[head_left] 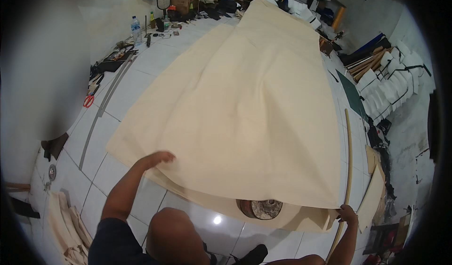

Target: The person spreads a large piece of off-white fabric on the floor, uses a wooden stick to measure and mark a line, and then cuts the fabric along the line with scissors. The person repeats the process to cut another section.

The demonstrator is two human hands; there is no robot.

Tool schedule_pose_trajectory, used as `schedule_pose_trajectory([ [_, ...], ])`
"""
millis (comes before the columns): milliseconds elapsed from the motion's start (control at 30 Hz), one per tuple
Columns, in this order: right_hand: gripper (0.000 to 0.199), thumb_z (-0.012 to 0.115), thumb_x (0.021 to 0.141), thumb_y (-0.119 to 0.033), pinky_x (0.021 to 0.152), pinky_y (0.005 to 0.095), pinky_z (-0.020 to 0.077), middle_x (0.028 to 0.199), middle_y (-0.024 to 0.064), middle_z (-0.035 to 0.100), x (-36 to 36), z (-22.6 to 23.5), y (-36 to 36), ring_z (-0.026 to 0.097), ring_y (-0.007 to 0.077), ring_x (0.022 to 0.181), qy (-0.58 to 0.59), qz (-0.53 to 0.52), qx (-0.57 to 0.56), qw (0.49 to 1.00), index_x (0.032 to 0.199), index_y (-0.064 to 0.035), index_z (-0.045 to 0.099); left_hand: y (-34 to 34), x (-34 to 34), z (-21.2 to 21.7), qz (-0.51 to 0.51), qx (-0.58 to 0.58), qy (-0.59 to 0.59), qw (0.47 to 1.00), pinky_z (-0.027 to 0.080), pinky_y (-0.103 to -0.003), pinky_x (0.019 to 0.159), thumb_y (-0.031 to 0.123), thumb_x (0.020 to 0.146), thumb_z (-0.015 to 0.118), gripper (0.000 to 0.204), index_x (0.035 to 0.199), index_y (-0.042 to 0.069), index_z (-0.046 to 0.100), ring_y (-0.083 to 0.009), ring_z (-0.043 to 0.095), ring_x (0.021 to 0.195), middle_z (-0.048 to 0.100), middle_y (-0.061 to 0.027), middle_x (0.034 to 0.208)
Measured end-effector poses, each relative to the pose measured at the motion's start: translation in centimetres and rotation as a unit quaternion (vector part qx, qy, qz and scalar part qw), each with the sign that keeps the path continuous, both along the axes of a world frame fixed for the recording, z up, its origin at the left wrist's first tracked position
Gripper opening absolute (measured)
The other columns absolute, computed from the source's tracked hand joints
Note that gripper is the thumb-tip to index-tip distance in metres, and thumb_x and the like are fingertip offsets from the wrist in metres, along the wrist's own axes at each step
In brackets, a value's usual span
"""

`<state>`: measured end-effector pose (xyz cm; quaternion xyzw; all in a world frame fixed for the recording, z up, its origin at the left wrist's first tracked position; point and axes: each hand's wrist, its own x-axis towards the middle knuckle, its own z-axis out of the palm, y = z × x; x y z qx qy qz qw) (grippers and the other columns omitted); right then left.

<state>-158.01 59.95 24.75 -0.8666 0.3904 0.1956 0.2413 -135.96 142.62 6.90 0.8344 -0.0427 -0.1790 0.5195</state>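
Observation:
A large cream sheet (226,109) of cloth-like material spreads over the tiled floor in front of me, with soft ridges running along it. Its near edge is lifted in a curve above a second cream layer. Under that edge a round, worn, drum-shaped block (267,209) partly shows. My right hand (347,214) has its fingers closed on the sheet's near right corner, beside a long wooden pole (348,156). At the near left edge, my left hand (162,158) is over the sheet; its fingers are blurred, so I cannot make out whether they grip.
Red-handled scissors (88,100) and a long grey metal ruler (104,107) lie left. A water bottle (136,29) stands by the wall. Folded cream cloth (66,227) is at lower left. White strapped bundles (391,83) and a green mat (352,94) lie right. Clutter lines the back.

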Motion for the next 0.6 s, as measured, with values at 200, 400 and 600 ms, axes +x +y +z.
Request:
schedule_pose_trajectory([
  [200,0.023,0.065,0.081,-0.021,0.073,0.0455,0.0481,0.088,0.0242,0.065,-0.1,3.3,-1.5,0.063,0.0402,0.083,-0.022,0.183,-0.192,0.964,0.087,0.0016,0.062,2.6,3.5,-7.6,0.463,0.43,0.097,0.769,0.04,-0.059,0.097,0.062,0.081,0.059,0.093,0.148,0.007,0.025,-0.0387,0.033,0.133,0.035,-0.0241,0.145],
  [400,0.024,0.064,0.083,-0.025,0.077,0.0454,0.0502,0.091,0.0186,0.067,-0.1,0.8,1.9,0.065,0.0371,0.088,-0.058,0.127,-0.202,0.969,0.094,-0.0033,0.063,13.1,8.5,-9.2,0.508,0.2,-0.021,0.837,0.043,-0.043,0.1,0.048,0.088,0.058,0.075,0.128,-0.014,0.045,-0.0402,0.052,0.119,0.052,-0.029,0.128],
  [600,0.025,0.06,0.085,-0.029,0.082,0.0457,0.0511,0.1,0.0151,0.068,-5.8,1.2,0.7,0.065,0.0359,0.096,0.094,0.138,-0.3,0.939,0.101,-0.0096,0.064,3.2,4.5,6.0,0.525,-0.039,-0.275,0.805,0.048,-0.034,0.079,0.025,0.094,0.055,0.032,0.104,-0.004,0.061,-0.0251,0.062,0.085,0.066,-0.0172,0.095],
])
